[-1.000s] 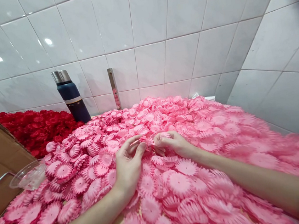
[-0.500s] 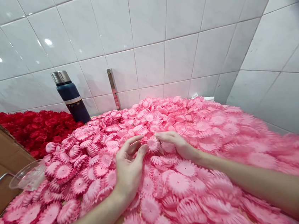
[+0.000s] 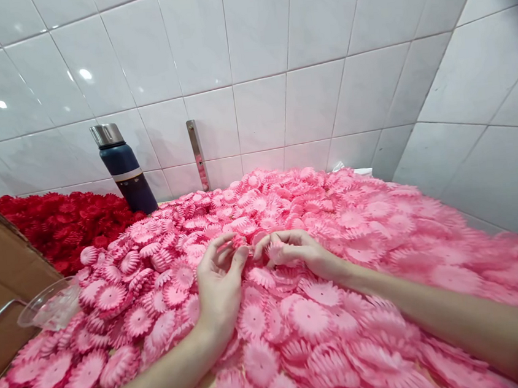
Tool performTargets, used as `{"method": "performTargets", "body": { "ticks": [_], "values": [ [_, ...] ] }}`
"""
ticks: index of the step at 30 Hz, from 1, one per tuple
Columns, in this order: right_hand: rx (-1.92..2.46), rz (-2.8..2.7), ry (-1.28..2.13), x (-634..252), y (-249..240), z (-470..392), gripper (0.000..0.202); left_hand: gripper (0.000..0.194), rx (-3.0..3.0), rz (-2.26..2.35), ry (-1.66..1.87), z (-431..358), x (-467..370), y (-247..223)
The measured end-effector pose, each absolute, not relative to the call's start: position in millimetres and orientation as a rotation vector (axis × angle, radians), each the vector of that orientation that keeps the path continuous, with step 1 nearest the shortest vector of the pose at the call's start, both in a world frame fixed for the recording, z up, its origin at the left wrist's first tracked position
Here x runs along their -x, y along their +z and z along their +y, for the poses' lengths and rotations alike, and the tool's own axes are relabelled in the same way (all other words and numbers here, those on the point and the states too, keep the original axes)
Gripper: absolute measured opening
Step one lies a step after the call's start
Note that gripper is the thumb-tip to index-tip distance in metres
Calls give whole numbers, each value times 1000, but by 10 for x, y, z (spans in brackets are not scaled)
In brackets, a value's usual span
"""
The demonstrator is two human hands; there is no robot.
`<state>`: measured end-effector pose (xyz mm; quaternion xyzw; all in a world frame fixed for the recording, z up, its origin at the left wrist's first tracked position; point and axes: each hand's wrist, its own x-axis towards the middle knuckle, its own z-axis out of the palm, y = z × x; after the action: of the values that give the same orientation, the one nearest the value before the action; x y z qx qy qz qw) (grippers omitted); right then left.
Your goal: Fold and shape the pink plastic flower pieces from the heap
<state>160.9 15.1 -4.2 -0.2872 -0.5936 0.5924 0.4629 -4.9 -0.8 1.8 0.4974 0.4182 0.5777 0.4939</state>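
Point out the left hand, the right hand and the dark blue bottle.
Left hand point(image 3: 218, 278): head view, near the base of the thumb.
Right hand point(image 3: 310, 253): head view, middle of the hand.
Dark blue bottle point(image 3: 120, 161): head view, body above the pale band.

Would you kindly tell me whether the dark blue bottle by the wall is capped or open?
Capped: the silver cap sits on top of the bottle. How tightly it is closed, I cannot tell.
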Motion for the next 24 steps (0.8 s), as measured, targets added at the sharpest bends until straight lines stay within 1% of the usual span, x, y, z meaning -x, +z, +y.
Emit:
{"method": "performTargets", "body": {
  "ticks": [3, 8, 12, 24],
  "values": [
    [679, -1363, 1470, -1621, -50, 163, 30, 24, -1328, 992, 1384, -34, 41, 28],
    [676, -1407, 1478, -1618, -52, 169, 15, 22, -1391, 942, 1350, -37, 40, 3],
    [742, -1431, 1400, -1623, -64, 174, 14, 22, -1420, 894, 1326, -37, 37, 0],
    [762, -1457, 1386, -1630, -74, 186, 13, 21, -1437, 869, 1297, -33, 30, -19]
  ]
}}
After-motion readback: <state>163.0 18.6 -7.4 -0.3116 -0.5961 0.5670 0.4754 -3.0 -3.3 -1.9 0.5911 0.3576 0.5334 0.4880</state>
